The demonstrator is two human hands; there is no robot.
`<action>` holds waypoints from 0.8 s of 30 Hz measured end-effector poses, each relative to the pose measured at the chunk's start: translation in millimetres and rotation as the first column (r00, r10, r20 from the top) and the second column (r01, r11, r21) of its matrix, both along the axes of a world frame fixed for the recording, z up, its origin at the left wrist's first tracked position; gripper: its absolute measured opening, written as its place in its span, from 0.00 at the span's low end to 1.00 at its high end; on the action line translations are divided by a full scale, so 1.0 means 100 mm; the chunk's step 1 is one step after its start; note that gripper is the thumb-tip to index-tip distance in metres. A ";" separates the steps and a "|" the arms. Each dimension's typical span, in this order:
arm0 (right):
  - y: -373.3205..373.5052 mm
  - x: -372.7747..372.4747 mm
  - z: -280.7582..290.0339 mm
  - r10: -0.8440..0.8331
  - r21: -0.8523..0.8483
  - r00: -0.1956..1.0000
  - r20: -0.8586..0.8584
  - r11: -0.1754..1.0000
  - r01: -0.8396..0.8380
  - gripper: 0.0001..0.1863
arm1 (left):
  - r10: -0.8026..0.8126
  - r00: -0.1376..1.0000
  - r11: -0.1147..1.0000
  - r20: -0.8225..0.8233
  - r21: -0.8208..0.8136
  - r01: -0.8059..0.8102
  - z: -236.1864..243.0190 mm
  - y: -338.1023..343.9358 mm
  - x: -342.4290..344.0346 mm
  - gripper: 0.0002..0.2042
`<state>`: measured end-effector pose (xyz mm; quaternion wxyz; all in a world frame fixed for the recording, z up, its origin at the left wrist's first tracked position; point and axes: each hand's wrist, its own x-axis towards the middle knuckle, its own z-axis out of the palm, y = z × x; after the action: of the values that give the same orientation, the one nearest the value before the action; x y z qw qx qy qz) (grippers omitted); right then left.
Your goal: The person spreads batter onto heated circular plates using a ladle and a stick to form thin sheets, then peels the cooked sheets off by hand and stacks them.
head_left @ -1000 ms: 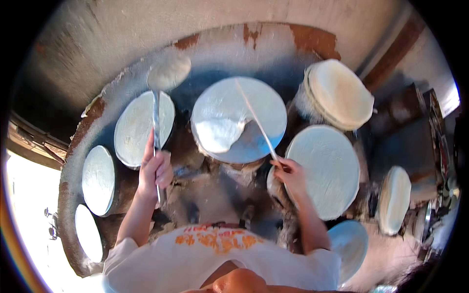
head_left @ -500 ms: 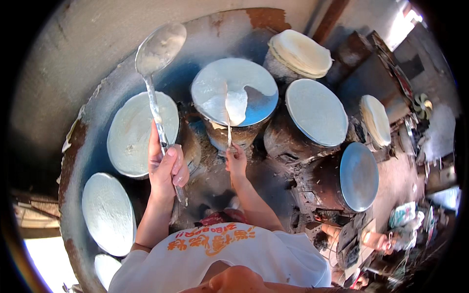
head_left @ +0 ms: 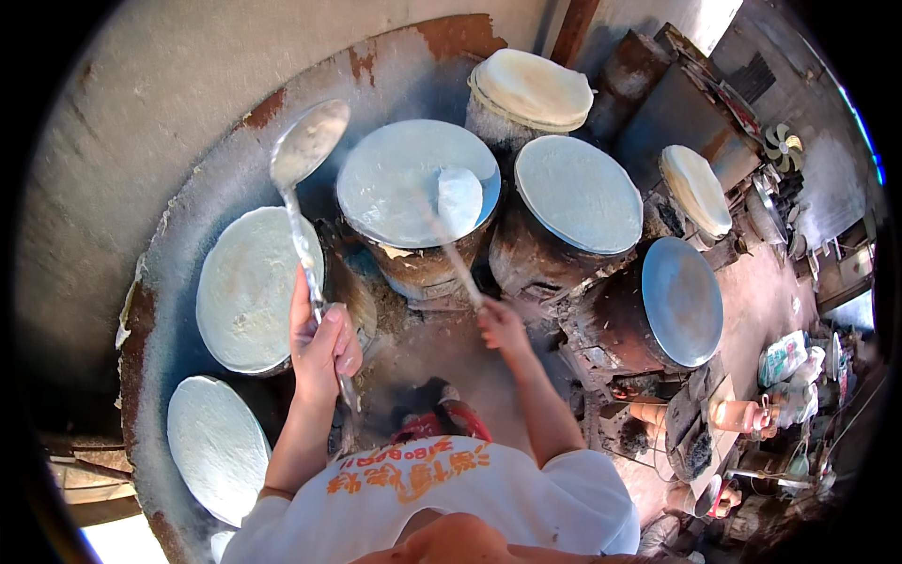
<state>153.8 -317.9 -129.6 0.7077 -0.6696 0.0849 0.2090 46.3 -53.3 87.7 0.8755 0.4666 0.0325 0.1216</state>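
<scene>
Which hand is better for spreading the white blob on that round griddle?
Probably the right hand: its stick reaches over the griddle, close to the white blob. The left hand holds a ladle up, left of it.

Ladle (head_left: 304, 242): metal, long hdl, roundish bowl w/ pale smears; was held raised, bowl end away from body, L of centre griddle (head_left: 491, 191). Griddle: round, flat, mostly coated w/ thin pale layer; bare blue strip showed nr R edge. Batter blob (head_left: 460, 199): thick, white, sat R of griddle's middle. Stick (head_left: 460, 268): thin, pale, slanted; far end blurred over coating, L of blob; contact unclear.
</scene>
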 end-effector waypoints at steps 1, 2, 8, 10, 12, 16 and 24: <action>-0.29 0.09 0.09 -0.007 -0.058 1.000 0.011 0.998 0.008 0.19 | -0.021 1.000 1.000 -0.015 0.001 0.021 -0.01 -0.08 0.06 0.31; -0.39 0.24 0.18 0.006 -0.127 1.000 0.026 0.992 -0.003 0.19 | -0.034 0.999 0.999 -0.026 0.003 0.034 -0.01 -0.14 0.13 0.31; -0.59 1.51 0.23 0.162 -0.399 0.912 0.377 0.917 0.003 0.17 | -0.138 0.990 0.990 0.012 0.022 0.138 -0.01 -0.59 0.79 0.31; -0.43 1.77 0.14 0.179 -0.389 0.801 0.572 0.919 0.072 0.17 | -0.139 0.990 0.990 -0.032 0.026 0.140 -0.05 -0.74 0.97 0.31; -0.39 1.70 0.03 0.360 -0.462 0.689 0.629 0.886 -0.042 0.16 | -0.078 0.993 0.995 -0.089 0.050 0.083 -0.09 -0.81 1.07 0.30; -1.22 1.23 0.43 0.425 -0.426 0.893 0.151 0.843 -0.329 0.16 | -0.128 0.974 0.986 -0.189 0.081 0.145 -0.14 -0.95 1.30 0.31; -0.05 1.80 0.50 0.448 -0.713 0.679 0.582 0.683 0.160 0.15 | -0.097 0.963 0.982 -0.253 0.131 0.134 0.03 -1.29 1.75 0.30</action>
<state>333.5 -322.5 -80.0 0.3419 -0.9197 -0.1834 -0.0603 221.3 -182.8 90.6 0.8336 0.5424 0.1041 0.0136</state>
